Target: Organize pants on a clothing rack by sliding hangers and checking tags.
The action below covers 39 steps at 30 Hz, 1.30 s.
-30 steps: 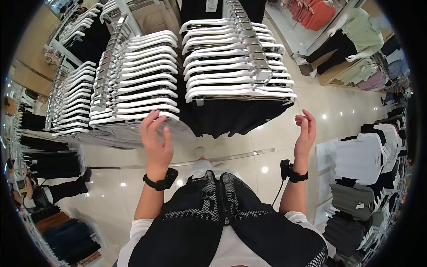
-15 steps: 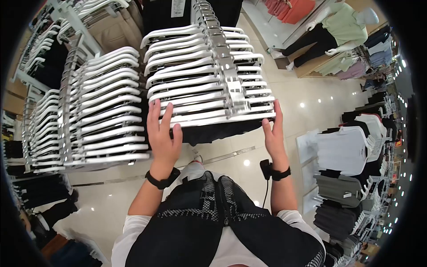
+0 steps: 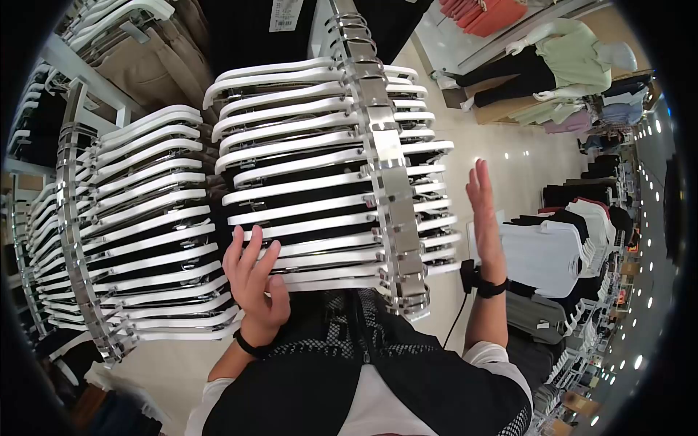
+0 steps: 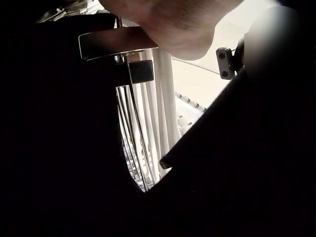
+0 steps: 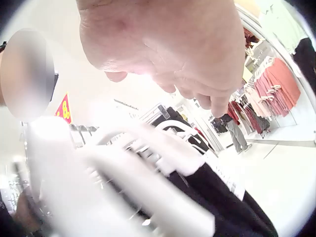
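White hangers [image 3: 305, 211] with dark garments hang along a metal rail [image 3: 392, 182] in front of the body. The left hand [image 3: 256, 280] lies over the left ends of the nearest hangers, its fingers spread and slightly bent. Off the right ends of the hangers, the right hand [image 3: 486, 218] is raised with straight fingers and holds nothing. In the right wrist view the palm [image 5: 168, 44] is above blurred white hangers [image 5: 148, 182] and black cloth. The left wrist view is mostly dark, with part of the hand [image 4: 173, 24] beside pale hanger edges [image 4: 158, 108].
A second rail of white hangers [image 3: 153, 240] stands close on the left, with beige trousers [image 3: 145, 65] behind. A mannequin [image 3: 560, 58] is at the back right. White shirts [image 3: 542, 251] and grey garments hang on the right. Shiny floor [image 3: 443, 120] lies between.
The hangers now reach much nearer the body. The left hand has moved lower over their ends. The right hand, beside the front hanger half a second ago, is now farther right, away from it.
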{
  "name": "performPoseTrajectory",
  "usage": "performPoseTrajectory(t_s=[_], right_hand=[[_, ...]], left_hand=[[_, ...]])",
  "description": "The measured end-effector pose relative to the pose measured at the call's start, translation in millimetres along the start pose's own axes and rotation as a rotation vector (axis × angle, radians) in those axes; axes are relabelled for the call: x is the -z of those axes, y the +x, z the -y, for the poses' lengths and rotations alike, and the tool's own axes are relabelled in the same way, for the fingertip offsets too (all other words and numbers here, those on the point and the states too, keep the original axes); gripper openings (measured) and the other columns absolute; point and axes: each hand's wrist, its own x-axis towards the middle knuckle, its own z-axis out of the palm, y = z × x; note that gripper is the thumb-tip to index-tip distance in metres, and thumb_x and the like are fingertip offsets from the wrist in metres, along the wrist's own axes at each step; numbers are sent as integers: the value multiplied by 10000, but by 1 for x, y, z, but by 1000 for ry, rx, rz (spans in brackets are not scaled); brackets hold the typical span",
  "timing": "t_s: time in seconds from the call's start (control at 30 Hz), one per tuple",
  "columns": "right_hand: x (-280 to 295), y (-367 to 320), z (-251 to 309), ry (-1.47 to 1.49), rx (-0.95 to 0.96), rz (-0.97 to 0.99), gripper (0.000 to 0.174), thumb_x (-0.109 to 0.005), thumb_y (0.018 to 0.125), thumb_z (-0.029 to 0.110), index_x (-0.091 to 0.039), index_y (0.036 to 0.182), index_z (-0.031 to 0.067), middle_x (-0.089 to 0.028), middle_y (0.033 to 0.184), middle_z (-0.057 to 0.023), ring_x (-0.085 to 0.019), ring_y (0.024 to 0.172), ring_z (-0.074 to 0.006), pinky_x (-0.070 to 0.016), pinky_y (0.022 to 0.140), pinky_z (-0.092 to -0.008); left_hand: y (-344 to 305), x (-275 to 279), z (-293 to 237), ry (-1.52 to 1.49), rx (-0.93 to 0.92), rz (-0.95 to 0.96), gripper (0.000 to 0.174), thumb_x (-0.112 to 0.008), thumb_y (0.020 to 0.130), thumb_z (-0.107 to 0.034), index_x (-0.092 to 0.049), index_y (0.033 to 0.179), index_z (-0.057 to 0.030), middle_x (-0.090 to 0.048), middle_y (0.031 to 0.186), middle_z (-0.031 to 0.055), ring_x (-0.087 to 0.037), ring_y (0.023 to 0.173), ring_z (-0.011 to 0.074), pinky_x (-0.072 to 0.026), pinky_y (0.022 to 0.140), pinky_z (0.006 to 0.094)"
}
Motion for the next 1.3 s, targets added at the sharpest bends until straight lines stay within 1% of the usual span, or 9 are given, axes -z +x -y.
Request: performPoseTrajectory(t_s=[0.5, 0.53, 0.67, 0.77, 0.9, 0.97, 1.1, 1.2, 1.3], right_hand=[[-19, 70, -26, 17, 49, 285, 997, -277, 988, 775, -199, 1631, 16, -221, 1690, -186, -193, 1569, -331, -120, 1272, -453], [-13, 72, -28, -10, 62, 306, 1019, -282, 979, 785, -178, 1633, 10, -183, 1701, -189, -162, 1577, -329, -100, 1272, -449], [-13, 76, -37, 141, 147, 347, 999, -312, 995, 751, -128, 1640, 11, -86, 1716, -198, -79, 1591, -332, -66, 1271, -455], [-13, 73, -50, -5, 244, 417, 979, -309, 1009, 731, -100, 1644, 16, -31, 1720, -208, -46, 1593, -349, -52, 1269, -478], [-6, 83, -69, 67, 431, 461, 901, -291, 1037, 677, -175, 1629, 7, -87, 1705, -231, -77, 1584, -385, -73, 1263, -503], [-6, 84, -82, 108, 542, 479, 872, -297, 1046, 654, -221, 1619, 2, -127, 1697, -240, -96, 1579, -399, -84, 1261, -512], [-12, 72, -81, 7, 747, 499, 744, -347, 1073, 546, -389, 1557, -17, -231, 1665, -268, -134, 1549, -492, -121, 1239, -562], [-5, 70, -72, 72, 751, 464, 709, -358, 1070, 507, -415, 1540, -21, -262, 1651, -279, -191, 1529, -505, -134, 1229, -572], [6, 55, -77, 138, 1000, 421, 668, -359, 1060, 498, -517, 1484, 7, -372, 1606, -263, -286, 1516, -453, -134, 1235, -548]], left_hand=[[-2, -24, -10, 169, 106, -138, 525, -453, 779, 2, -727, 1226, -15, -598, 1415, 237, -470, 1389, 493, -351, 1153, 549], [2, -23, -18, 214, 125, -106, 511, -361, 816, 19, -701, 1194, 73, -575, 1429, 275, -427, 1413, 538, -338, 1174, 576], [-5, -37, -29, 291, 221, -241, 443, -370, 1024, -132, -658, 1304, 54, -511, 1500, 282, -406, 1452, 469, -281, 1207, 519], [-11, -59, -43, 293, 349, -431, 482, -381, 1031, -170, -571, 1411, 56, -427, 1565, 284, -362, 1477, 450, -252, 1211, 507], [-25, -88, -79, 419, 508, -503, 617, -398, 1068, -270, -295, 1581, 58, -190, 1671, 287, -228, 1540, 425, -163, 1246, 488], [-32, -115, -83, 214, 513, -717, 746, -394, 1091, -375, -113, 1607, 85, -135, 1686, 268, -165, 1562, 402, -119, 1262, 474], [-57, -146, -109, 347, 550, -642, 636, -455, 1079, -359, -329, 1584, 6, -195, 1681, 245, -205, 1556, 397, -164, 1255, 501], [-72, -154, -128, 443, 533, -545, 558, -486, 1069, -299, -406, 1548, -23, -251, 1666, 237, -254, 1532, 438, -219, 1231, 533], [-74, -147, -144, 741, 506, -440, 509, -523, 1058, -328, -477, 1468, -29, -335, 1637, 204, -298, 1503, 474, -280, 1197, 548]])
